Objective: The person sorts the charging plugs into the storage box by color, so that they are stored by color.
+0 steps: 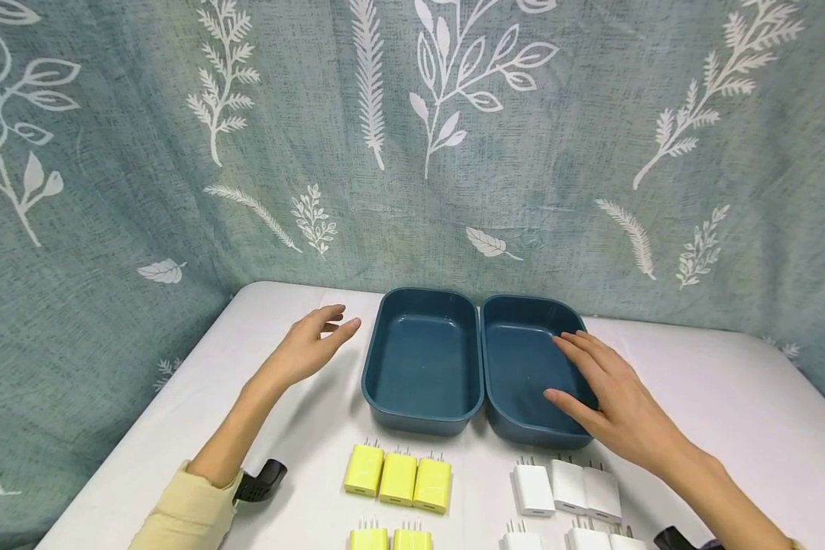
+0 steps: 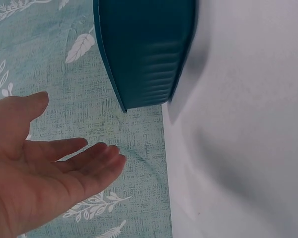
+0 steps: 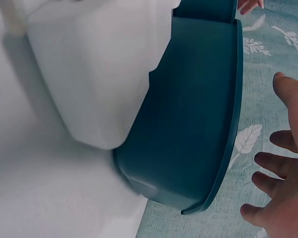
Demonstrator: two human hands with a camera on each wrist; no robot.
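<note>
My left hand [image 1: 305, 350] hovers in the air to the left of the left dark blue bin [image 1: 422, 370], its fingers relaxed and apart from the wall. In the left wrist view that palm [image 2: 39, 183] holds nothing. Over the right-hand rim of the second dark blue bin [image 1: 522, 374] is my right hand [image 1: 615, 401], fingers spread and slightly bent, with nothing in them. Whether it touches the rim is hard to tell. Yellow plug adapters [image 1: 399, 477] stand in rows before the left bin, and white plug adapters [image 1: 534, 489] before the right one.
Both bins stand side by side near the far edge of the white table [image 1: 302, 435]. A leaf-patterned curtain [image 1: 399, 214] hangs behind it. One white adapter [image 3: 97, 74] looms close in the right wrist view, partly covering the bin. The lower frame edge cuts off the nearer adapters.
</note>
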